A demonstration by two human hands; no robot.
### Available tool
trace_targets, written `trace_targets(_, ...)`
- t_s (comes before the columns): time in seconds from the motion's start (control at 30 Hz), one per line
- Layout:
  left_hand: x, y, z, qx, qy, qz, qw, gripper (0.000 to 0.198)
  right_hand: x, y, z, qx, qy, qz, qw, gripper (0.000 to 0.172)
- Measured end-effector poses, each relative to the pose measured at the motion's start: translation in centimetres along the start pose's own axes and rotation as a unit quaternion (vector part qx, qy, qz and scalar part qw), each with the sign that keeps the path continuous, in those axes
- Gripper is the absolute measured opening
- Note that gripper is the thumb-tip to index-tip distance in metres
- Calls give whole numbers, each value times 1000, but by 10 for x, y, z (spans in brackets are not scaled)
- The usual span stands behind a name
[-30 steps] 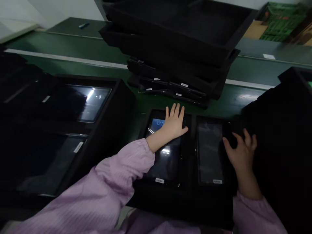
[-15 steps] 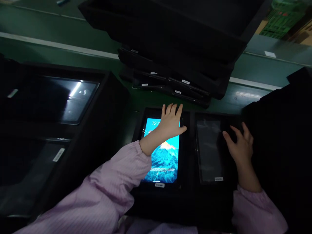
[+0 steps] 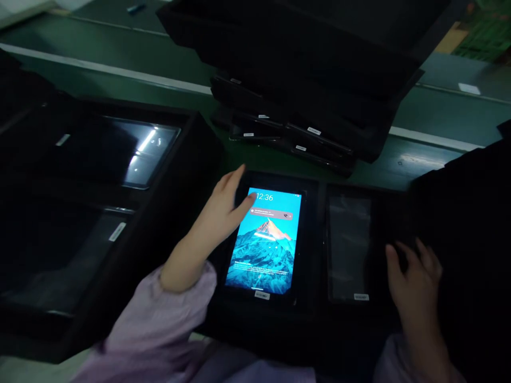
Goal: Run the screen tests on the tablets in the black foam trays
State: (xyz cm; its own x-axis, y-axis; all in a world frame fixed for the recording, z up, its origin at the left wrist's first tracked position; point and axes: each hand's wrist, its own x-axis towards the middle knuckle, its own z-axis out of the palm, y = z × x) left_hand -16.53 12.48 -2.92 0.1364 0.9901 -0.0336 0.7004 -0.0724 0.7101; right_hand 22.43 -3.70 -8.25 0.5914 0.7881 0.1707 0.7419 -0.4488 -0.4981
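A tablet (image 3: 267,250) with a lit screen lies in a black tray in front of me, showing 12:36 over a blue mountain picture. At its upper left edge is my left hand (image 3: 225,205), fingers apart, the thumb over the screen's corner. Beside it on the right, a second tablet (image 3: 348,247) lies face up with a dark screen and a white label at its bottom. My right hand (image 3: 417,274) hovers to the right of that dark tablet, fingers spread and a little curled, holding nothing.
On the left stands a black foam tray (image 3: 159,207) with dark tablets (image 3: 154,154) in it. Behind the lit tablet rises a stack of black trays (image 3: 311,58), with labelled tablets (image 3: 319,139) among the lower layers. Dark stacked material (image 3: 471,213) borders the right side.
My left hand has moved left, off the top of the lit tablet to its upper left edge, uncovering the screen. My right hand has drawn down and right, away from the dark tablet.
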Motion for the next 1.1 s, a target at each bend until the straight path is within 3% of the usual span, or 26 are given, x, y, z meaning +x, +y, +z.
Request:
trace_targets(0.13, -72, -44, 3, -134, 39, -139, 980, 84, -41, 13, -18, -25, 21, 16, 999, 71)
trace_targets(0.27, -97, -58, 22, -213, 17, -170, 962, 95, -43, 23, -21, -21, 42, -1, 999, 60)
trace_targets(0.5, -83, -60, 34, -214, -14, -134, 967, 114, -29, 29, -22, 21, 80, -16, 996, 60)
trace_targets(0.83, -46, -49, 20, -159, -80, -106, 978, 126, -35, 28, -24, 6, 68, 29, 997, 65)
trace_targets(1.0, -28, -46, 9, -102, -102, -99, 985, 132, -40, 31, -26, 33, 41, 4, 999, 69)
trace_targets(1.1, -16, -44, 10, -34, -80, -93, 992, 133, -39, 23, -25, 44, 58, -38, 997, 60)
